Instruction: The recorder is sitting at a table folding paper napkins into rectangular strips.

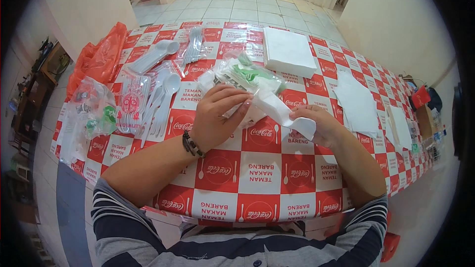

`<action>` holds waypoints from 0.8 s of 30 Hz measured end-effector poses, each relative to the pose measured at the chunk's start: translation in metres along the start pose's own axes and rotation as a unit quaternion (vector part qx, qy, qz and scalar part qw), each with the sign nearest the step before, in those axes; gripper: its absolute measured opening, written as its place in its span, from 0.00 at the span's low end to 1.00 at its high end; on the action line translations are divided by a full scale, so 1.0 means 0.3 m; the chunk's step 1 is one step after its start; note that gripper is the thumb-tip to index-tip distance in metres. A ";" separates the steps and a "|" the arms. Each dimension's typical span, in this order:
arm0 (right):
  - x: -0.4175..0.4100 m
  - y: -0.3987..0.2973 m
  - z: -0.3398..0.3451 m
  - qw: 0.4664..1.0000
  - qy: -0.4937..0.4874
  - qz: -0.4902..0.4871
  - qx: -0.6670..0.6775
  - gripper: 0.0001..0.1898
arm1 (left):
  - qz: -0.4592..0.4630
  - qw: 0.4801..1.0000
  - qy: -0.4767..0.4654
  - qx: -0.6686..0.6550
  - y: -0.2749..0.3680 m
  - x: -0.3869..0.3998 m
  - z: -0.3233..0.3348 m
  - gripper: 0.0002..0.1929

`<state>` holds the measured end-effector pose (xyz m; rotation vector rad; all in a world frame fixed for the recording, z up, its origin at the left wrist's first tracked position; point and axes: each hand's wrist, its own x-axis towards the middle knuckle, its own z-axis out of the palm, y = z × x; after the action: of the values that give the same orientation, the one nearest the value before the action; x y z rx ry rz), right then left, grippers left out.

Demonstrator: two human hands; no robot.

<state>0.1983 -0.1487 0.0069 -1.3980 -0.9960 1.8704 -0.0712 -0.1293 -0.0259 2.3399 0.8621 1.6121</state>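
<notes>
My left hand (222,114), with a dark braided bracelet at the wrist, has its fingertips at the upper left end of a folded white paper napkin (274,107). My right hand (319,120) grips the napkin's lower right end, which curls over the fingers. Whether anything else is between the left fingers cannot be told. Just behind the hands lies a clear and green plastic wrapper (248,74) with white paper in it. A thick stack of white napkins (289,50) sits behind and to the right. Loose white napkins (356,104) lie flat to the right of my right hand.
Plastic spoons (157,55), bagged forks (193,46), a printed bag of white cutlery (130,105) and more spoons (163,92) lie at left. Beyond them are a crumpled clear bag (87,107) and a red plastic bag (98,59). More napkins (399,128) lie far right on the checked tablecloth (259,172).
</notes>
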 end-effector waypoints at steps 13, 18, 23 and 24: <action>0.001 -0.017 -0.034 0.994 0.044 -0.016 -0.102 0.14 | 0.048 0.996 -0.022 0.067 0.015 -0.005 -0.010 0.12; -0.010 -0.001 0.010 0.993 0.063 -0.048 -0.089 0.14 | 0.121 0.986 -0.065 0.097 0.030 -0.014 -0.011 0.15; 0.015 0.041 0.057 0.995 0.067 -0.078 -0.011 0.13 | 0.149 0.977 -0.140 0.059 0.027 -0.028 -0.009 0.15; 0.020 0.044 0.063 0.995 0.068 -0.079 -0.011 0.13 | 0.148 0.975 -0.155 0.057 0.031 -0.027 -0.009 0.15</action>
<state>0.1782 -0.1549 -0.0042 -1.3966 -1.0305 1.6334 -0.0724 -0.1419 -0.0271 2.8112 0.5751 1.2604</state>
